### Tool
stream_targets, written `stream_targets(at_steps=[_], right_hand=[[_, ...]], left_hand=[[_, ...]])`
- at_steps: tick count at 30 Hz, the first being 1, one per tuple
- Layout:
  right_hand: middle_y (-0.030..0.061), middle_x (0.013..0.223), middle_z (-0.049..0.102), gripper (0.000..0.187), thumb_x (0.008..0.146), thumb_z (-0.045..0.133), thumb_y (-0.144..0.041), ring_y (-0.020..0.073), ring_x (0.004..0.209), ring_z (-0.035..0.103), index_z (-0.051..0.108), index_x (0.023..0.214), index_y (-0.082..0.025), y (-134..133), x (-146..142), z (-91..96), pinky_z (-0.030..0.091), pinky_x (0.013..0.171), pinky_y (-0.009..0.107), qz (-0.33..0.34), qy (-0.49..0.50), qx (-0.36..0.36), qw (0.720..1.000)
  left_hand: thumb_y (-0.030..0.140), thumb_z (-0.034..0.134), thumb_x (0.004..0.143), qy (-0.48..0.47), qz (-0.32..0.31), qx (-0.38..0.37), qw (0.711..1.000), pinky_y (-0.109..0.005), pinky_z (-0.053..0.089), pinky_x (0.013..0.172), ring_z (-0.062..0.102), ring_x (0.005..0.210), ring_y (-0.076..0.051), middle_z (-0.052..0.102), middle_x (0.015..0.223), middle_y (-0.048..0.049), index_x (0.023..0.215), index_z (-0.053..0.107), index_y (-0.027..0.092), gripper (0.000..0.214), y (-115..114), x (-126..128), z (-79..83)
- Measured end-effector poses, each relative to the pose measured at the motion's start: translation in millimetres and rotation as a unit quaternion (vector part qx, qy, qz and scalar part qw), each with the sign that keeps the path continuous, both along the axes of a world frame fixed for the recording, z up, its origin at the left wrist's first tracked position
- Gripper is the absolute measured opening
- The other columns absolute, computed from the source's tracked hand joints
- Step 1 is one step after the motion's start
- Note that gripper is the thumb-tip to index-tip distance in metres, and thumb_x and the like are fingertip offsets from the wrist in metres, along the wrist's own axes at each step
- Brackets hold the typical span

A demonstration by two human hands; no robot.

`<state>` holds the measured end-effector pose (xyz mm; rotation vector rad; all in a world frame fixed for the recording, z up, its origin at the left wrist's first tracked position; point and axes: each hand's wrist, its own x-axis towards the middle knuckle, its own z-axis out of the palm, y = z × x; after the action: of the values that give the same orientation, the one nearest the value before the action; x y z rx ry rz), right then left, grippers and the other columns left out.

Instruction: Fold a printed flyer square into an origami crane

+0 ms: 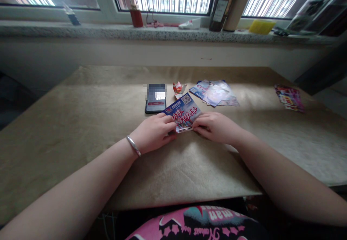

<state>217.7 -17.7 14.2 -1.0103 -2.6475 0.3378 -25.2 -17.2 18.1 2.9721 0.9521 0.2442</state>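
A blue printed flyer [185, 112] with red lettering and a QR code lies tilted between my two hands, and its near edge looks folded up. My left hand [155, 131], with a silver bangle at the wrist, grips the flyer's left side. At the lower right corner, my right hand [213, 127] pinches the near edge between thumb and fingers. Just beyond the flyer sits a small folded paper crane [179, 89] in orange and white. A phone [155, 102] with a lit, partly blurred screen lies to the left of the crane.
More flyers [214, 92] lie in a loose pile behind my right hand. A pink and purple leaflet stack [289, 98] rests at the table's far right. On the windowsill [108, 32] stand a red container [136, 16], a dark jar [221, 10] and a yellow block [262, 26].
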Motion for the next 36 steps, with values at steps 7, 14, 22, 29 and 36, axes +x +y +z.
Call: stream_targets(at_steps=[7,14,22,29,36], right_hand=[[0.0053,0.082,0.069,0.017,0.083,0.051,-0.02,0.0168,0.076,0.061,0.068,0.08,-0.018,0,-5,-2.1,0.045,0.071,0.028,-0.064,0.011,-0.004,0.998],[0.0038,0.077,0.068,0.014,0.082,0.054,-0.019,0.0138,0.07,0.06,0.068,0.081,-0.018,0,-9,-7.8,0.043,0.065,0.024,-0.107,0.06,-0.032,0.992],[0.0036,0.08,0.067,0.013,0.081,0.055,-0.021,0.0142,0.072,0.059,0.067,0.084,-0.019,2,-10,-10.7,0.043,0.066,0.025,-0.11,0.065,-0.054,0.99],[-0.0004,0.077,0.064,0.011,0.076,0.059,-0.022,0.0129,0.067,0.056,0.059,0.087,-0.022,-1,-10,-14.3,0.041,0.06,0.023,-0.153,0.073,-0.049,0.984],[0.0035,0.092,0.067,0.014,0.079,0.058,-0.02,0.0155,0.081,0.059,0.067,0.09,-0.022,0,-9,-10.1,0.044,0.07,0.026,-0.074,0.036,0.012,0.997]], left_hand=[[0.043,0.049,0.089,-0.023,0.045,-0.002,0.999,-0.031,0.044,0.074,0.053,0.083,-0.02,0.061,0.088,-0.0058,0.081,0.063,0.017,0.03,-1,6,-2.5],[0.036,0.036,0.095,-0.06,0.069,-0.049,0.995,-0.03,0.041,0.075,0.053,0.078,-0.017,0.062,0.081,-0.0045,0.075,0.063,0.016,0.039,-3,11,-6.4],[0.036,0.037,0.093,-0.125,0.135,-0.118,0.976,-0.027,0.038,0.065,0.052,0.07,-0.016,0.059,0.07,-0.0027,0.065,0.056,0.016,0.04,2,11,-10.0],[0.034,0.049,0.088,-0.094,0.198,-0.077,0.973,-0.029,0.04,0.069,0.052,0.077,-0.018,0.061,0.078,-0.0044,0.074,0.057,0.016,0.024,5,12,-14.4],[0.036,0.052,0.087,-0.02,0.181,-0.017,0.983,-0.032,0.041,0.073,0.051,0.079,-0.02,0.063,0.082,-0.0053,0.076,0.059,0.017,0.023,4,15,-13.8]])
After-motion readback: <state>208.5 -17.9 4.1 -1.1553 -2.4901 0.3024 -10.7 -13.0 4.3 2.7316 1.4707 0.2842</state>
